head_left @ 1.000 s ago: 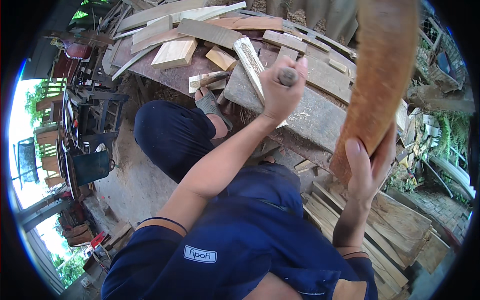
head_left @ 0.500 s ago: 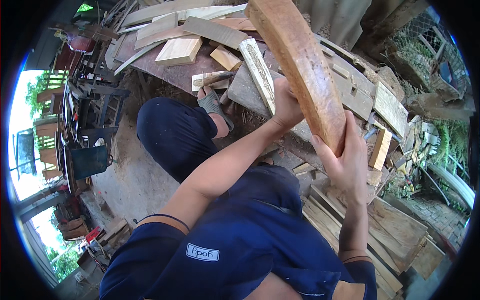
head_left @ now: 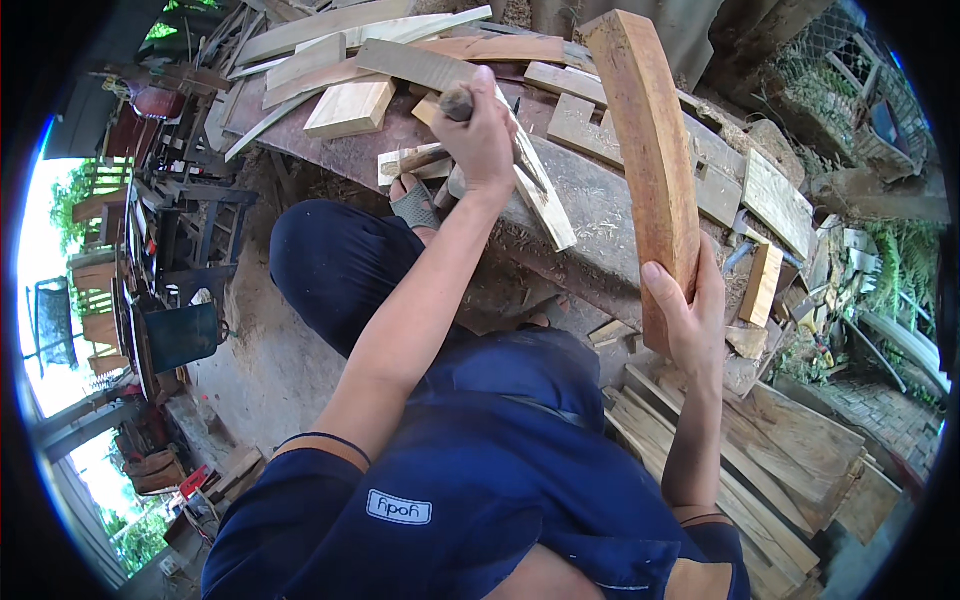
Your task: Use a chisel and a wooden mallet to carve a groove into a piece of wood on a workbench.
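Note:
My right hand is closed around the lower end of a thick, curved piece of brown wood. Its thumb lies on the near face, and the wood's upper end points away from me. To the left, over the workbench, my left hand is closed on a wooden-handled tool. The round butt of its handle sticks out beside the thumb; the fist hides much of the rest, so its exact kind is unclear. Just beneath that hand, a pale wood strip with dark marks lies on the bench.
The low workbench carries boards, offcuts and a pale block. Another wooden handle rests near my sandalled foot. Planks are stacked at the lower right. A dark green bucket stands at the left.
My left hand has moved away from the curved wood, up and left, and now grips the wooden-handled tool. In my right hand, the curved wood has shifted right and turned more upright.

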Tool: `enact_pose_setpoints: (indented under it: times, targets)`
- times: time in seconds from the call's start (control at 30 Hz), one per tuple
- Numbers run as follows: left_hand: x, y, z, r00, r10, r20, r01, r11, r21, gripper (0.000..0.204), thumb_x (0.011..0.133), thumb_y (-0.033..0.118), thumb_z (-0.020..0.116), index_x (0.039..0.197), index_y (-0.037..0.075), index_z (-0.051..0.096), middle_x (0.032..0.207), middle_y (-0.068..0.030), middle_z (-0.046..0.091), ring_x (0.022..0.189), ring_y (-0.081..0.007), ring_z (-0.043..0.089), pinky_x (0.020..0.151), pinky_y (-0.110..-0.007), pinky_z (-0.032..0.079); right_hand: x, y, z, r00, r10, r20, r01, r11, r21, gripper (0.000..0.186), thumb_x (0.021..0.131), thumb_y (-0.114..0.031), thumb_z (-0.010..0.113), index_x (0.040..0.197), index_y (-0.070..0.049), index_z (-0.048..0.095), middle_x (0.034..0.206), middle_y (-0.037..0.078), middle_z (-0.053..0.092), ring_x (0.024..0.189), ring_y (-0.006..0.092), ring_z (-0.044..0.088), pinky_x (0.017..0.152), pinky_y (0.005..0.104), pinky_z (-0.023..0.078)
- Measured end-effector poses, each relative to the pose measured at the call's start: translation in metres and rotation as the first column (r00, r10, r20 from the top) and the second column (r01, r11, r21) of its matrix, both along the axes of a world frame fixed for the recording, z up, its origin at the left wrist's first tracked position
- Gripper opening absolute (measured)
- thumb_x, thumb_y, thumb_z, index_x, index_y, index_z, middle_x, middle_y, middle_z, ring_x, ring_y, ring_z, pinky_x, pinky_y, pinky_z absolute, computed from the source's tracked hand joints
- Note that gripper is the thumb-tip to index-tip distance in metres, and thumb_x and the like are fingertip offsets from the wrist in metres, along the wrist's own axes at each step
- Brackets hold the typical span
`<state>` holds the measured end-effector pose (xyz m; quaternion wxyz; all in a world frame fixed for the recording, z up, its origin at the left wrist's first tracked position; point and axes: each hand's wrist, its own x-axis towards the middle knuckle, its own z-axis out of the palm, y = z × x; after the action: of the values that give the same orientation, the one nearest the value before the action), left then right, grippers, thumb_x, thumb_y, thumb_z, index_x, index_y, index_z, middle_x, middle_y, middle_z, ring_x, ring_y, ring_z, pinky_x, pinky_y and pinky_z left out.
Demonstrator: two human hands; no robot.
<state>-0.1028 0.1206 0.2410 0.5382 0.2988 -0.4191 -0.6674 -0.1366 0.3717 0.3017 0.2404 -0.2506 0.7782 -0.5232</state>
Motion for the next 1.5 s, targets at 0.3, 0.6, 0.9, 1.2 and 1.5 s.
enact_pose_setpoints:
  times: [0.3,0.6,0.9,1.2,1.5]
  targets:
    - [-0.001,0.021,0.002,0.991,-0.112,0.077,0.122,0.983,-0.140,0.034,0.096,0.018,0.060,0.069,0.011,0.041,0.052,0.0061,0.038,0.042,-0.0019,0.030,0.038,-0.022,0.025,0.006,0.004,-0.004,0.999,-0.048,0.000,0.048,0.999,0.023,0.057,0.084,-0.037,0.069,0.120,0.004,0.052,0.094,0.018,0.064,0.086,0.0227,0.062,0.080,0.0360,0.048]
    - [-0.006,0.021,-0.005,0.989,-0.056,0.136,0.081,0.979,-0.189,0.036,0.096,0.020,0.062,0.067,0.010,0.042,0.052,0.0049,0.040,0.043,-0.0029,0.033,0.039,-0.023,0.029,0.006,0.005,-0.005,1.000,-0.018,-0.016,0.019,0.997,0.072,0.055,0.083,-0.037,0.070,0.117,0.003,0.052,0.090,0.017,0.064,0.082,0.0218,0.062,0.077,0.0348,0.049]
    - [-0.009,0.019,-0.015,0.984,-0.033,0.173,0.077,0.963,-0.257,0.036,0.096,0.021,0.062,0.067,0.010,0.044,0.052,0.0051,0.042,0.043,-0.0025,0.037,0.039,-0.022,0.032,0.005,0.001,-0.003,1.000,-0.020,-0.018,0.022,0.998,0.063,0.055,0.084,-0.037,0.070,0.116,0.003,0.052,0.088,0.016,0.064,0.079,0.0207,0.061,0.074,0.0349,0.049]
    - [-0.007,0.016,-0.020,0.975,0.021,0.220,0.049,0.950,-0.307,0.035,0.095,0.021,0.062,0.067,0.009,0.046,0.052,0.0048,0.043,0.043,-0.0032,0.037,0.039,-0.022,0.032,0.001,-0.002,-0.005,1.000,-0.004,-0.012,0.005,0.998,0.068,0.054,0.084,-0.037,0.070,0.116,0.003,0.052,0.088,0.016,0.064,0.079,0.0199,0.061,0.073,0.0343,0.049]
    - [-0.007,0.015,-0.018,0.980,-0.017,0.199,0.069,0.963,-0.261,0.035,0.095,0.020,0.062,0.067,0.010,0.044,0.052,0.0050,0.042,0.043,-0.0031,0.035,0.040,-0.022,0.031,-0.005,-0.007,-0.011,0.998,0.013,-0.058,-0.010,0.999,0.046,0.053,0.084,-0.036,0.070,0.116,0.003,0.052,0.086,0.016,0.065,0.075,0.0196,0.062,0.070,0.0338,0.049]
